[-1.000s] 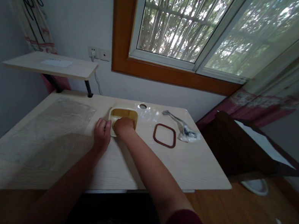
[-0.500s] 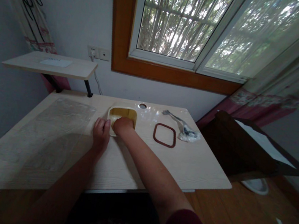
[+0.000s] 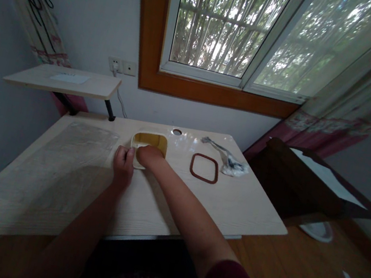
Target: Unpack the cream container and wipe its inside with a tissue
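Observation:
A small rectangular container (image 3: 163, 143) with a pale rim and yellowish inner walls stands on the table, left of its middle. My left hand (image 3: 123, 166) is closed on the container's left rim. Inside the container is my right hand (image 3: 149, 155), its fingers curled down toward the left inner side. Something whitish shows by those fingers, too small to make out. Right of the container lies a reddish-brown rounded rectangular ring (image 3: 204, 168), flat on the table.
Beyond the ring lies a clear plastic bag (image 3: 235, 166) with dark and grey contents. A transparent plastic sheet (image 3: 70, 162) covers the table's left part. A raised shelf (image 3: 97, 87) stands at the back left. The pale table (image 3: 240, 211) has a cable hole (image 3: 176, 132) near its back edge.
The container and both my hands have shifted slightly to the left. My right hand stays inside the container and my left hand stays on its rim.

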Available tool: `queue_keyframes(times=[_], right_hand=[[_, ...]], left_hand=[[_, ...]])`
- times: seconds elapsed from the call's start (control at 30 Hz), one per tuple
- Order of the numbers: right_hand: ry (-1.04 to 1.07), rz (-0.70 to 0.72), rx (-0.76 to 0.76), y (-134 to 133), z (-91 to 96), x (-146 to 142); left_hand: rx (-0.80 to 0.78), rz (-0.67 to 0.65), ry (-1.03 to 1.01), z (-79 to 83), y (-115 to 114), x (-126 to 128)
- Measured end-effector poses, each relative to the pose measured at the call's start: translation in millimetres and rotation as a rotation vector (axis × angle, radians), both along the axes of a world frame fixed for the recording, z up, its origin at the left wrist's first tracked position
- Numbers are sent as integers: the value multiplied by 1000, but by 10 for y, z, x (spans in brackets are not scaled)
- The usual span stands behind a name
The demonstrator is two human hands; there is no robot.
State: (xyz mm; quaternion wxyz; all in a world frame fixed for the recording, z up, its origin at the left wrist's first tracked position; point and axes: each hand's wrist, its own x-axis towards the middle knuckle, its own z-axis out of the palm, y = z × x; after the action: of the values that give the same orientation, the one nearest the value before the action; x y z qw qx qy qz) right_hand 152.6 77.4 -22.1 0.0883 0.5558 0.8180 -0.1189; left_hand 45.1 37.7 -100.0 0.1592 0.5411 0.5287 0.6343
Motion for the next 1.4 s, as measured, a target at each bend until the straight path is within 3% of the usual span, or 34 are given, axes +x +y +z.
queue_keyframes(times=[0.33, 0.6, 0.77, 0.93, 1.17, 1.4], right_hand=[[69, -22, 61, -178, 82, 3], [68, 68, 172, -747, 235, 159], [57, -8, 267, -1060, 274, 367], [-10, -131, 258, -1111, 263, 449], [115, 10, 276, -1163, 168, 322], [37, -114, 270, -1142, 155, 415]], left_hand=[[-23, -2, -47, -20, 16, -6], [14, 35, 19, -16, 4, -10], [37, 60, 57, 27, -44, 21], [59, 62, 81, 47, -60, 56], [54, 82, 88, 19, -51, 32], [70, 95, 84, 42, -66, 41]])
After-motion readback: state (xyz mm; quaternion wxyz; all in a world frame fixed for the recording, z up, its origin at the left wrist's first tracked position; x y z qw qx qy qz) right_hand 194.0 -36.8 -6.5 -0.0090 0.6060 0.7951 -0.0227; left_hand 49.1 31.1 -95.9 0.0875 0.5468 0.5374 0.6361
